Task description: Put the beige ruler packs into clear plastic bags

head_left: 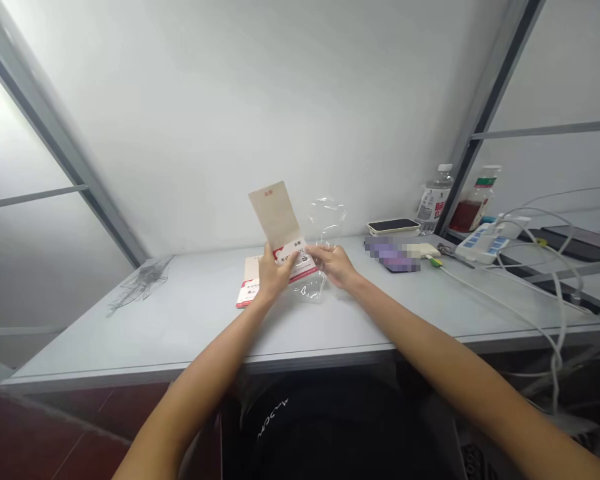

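Note:
Above the middle of the desk, my left hand [276,272] is closed on a printed card [278,217]. Its tall upper part is plain beige, and its lower part is white with red trim and dark lettering. My right hand [334,264] pinches a clear, crinkled plastic bag [311,288] close against the card's right edge. Part of the bag stands up behind my right fingers. A similar red-and-white printed card [249,292] lies on the desk, partly hidden by my left hand; whether it is one or a stack I cannot tell.
On the grey desk [180,333], a phone [394,227], a purple blurred-out item [393,253] and a labelled water bottle [435,200] stand at the right. Beyond are a bottle of dark red liquid [475,203], a white power strip [487,241] and loose cables. Dark scribble-like marks [143,283] show at left.

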Demonstrator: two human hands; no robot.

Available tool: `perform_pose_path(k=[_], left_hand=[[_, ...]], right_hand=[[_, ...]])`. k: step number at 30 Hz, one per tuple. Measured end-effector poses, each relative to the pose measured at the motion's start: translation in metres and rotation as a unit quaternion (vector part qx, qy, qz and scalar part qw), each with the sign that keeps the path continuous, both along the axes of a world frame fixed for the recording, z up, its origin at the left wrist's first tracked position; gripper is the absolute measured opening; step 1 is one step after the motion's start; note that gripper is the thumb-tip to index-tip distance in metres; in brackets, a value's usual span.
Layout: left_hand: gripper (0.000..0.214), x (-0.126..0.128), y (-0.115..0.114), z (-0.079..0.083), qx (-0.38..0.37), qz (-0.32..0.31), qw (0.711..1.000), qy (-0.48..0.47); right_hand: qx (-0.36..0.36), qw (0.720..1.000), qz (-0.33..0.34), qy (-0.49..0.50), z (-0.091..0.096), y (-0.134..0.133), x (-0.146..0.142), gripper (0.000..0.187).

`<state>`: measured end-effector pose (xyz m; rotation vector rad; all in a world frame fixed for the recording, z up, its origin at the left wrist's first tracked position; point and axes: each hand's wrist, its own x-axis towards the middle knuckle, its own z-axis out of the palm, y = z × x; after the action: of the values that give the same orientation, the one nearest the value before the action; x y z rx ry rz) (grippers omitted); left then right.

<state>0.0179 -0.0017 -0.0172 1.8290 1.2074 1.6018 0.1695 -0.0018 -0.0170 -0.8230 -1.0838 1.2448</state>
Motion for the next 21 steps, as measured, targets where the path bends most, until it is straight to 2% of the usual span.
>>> perform_pose_path(k=[4,9,12,19,21], left_hand=[[0.035,-0.003,0.007,-0.005,-0.050,-0.032,0.997,0.047],[0.033,-0.011,0.020,-0.005,-0.040,-0.069,0.996,0.045],[0.031,-0.015,0.023,-0.002,-0.060,-0.089,0.993,0.055],[0.030,-0.021,0.022,0.001,-0.102,-0.194,0.973,0.075],[0.030,-0.019,0.020,0.003,-0.102,-0.216,0.970,0.047]], right_hand=[[-0.009,1.000,0.012,0.026,0.000,0.001,0.001,0.026],[-0.011,1.000,0.006,0.018,0.001,0.004,0.005,0.027],[-0.013,1.000,0.009,-0.001,0.003,0.004,0.007,0.027],[-0.018,1.000,-0.013,-0.014,0.003,0.004,0.010,0.031],[-0.024,1.000,-0.012,-0.009,0.002,0.005,0.009,0.033]])
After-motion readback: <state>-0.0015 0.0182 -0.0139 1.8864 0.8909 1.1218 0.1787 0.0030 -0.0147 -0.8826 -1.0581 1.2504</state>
